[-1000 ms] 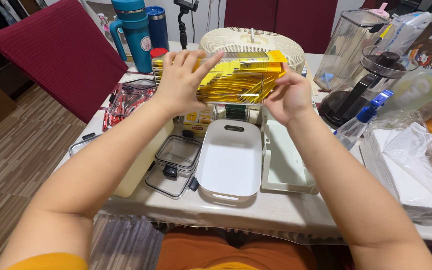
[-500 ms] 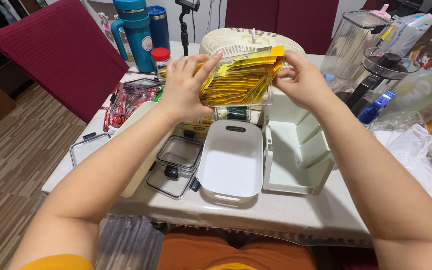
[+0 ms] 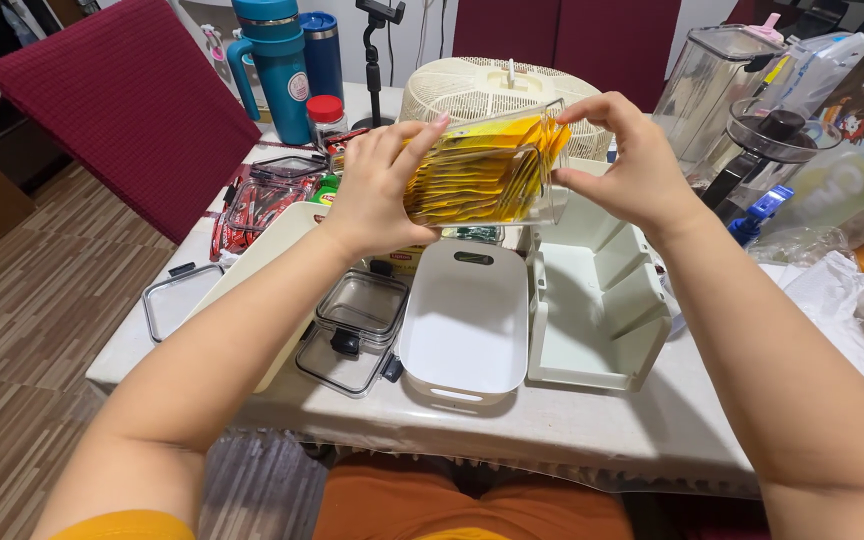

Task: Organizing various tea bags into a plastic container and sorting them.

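Note:
A clear plastic container (image 3: pixel 492 170) packed with several yellow sachets is held up over the table, tilted with its right end raised. My left hand (image 3: pixel 377 185) grips its left end and my right hand (image 3: pixel 627 165) grips its right end. Below it sit a white rectangular tray (image 3: pixel 462 325) and a white divided organiser (image 3: pixel 592 315) on the table (image 3: pixel 552 425).
Clear lidded boxes (image 3: pixel 357 325) lie left of the tray, with a loose lid (image 3: pixel 174 298) further left. A cream fan (image 3: pixel 462 88), blue tumblers (image 3: pixel 277 60), a red-capped jar (image 3: pixel 327 118), a clear pitcher (image 3: pixel 707 85), a spray bottle (image 3: pixel 760 210) and a maroon chair (image 3: pixel 127 105) surround them.
Both hands have turned the sachet container from level to tilted, its right end now higher. The view shifted slightly, showing more of the white organiser.

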